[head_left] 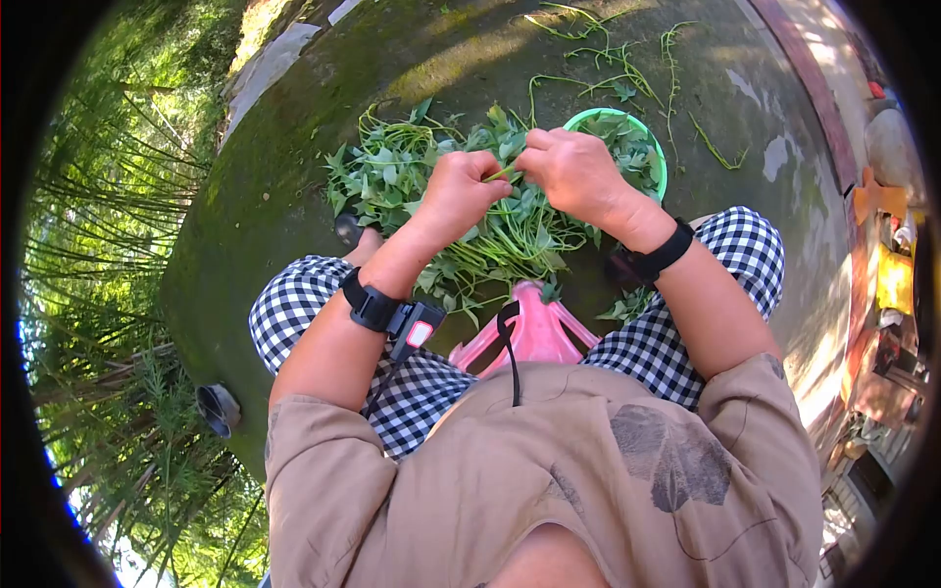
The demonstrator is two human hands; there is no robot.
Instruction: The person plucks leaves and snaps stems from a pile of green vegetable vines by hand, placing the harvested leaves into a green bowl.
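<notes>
A short green stem (502, 173) spans the gap between my two hands. Its left end is pinched in the closed fingers of my left hand (465, 186). The fingers of my right hand (576, 174) close on its other end, their tips partly hidden. Below both hands a large heap of leafy green vines (392, 167) lies on the ground, leaves mostly at the far side and bare stems nearer me. Just beyond my right hand stands a bright green basket (664, 174) with picked leaves inside, partly covered by that hand.
Loose vine stems (627, 69) are strewn on the mossy concrete (470, 73) past the basket. A pink plastic stool (537, 333) shows between my knees. At the left lies a dark container (218, 410) beside bushy plants (108, 216). Assorted items line the right edge.
</notes>
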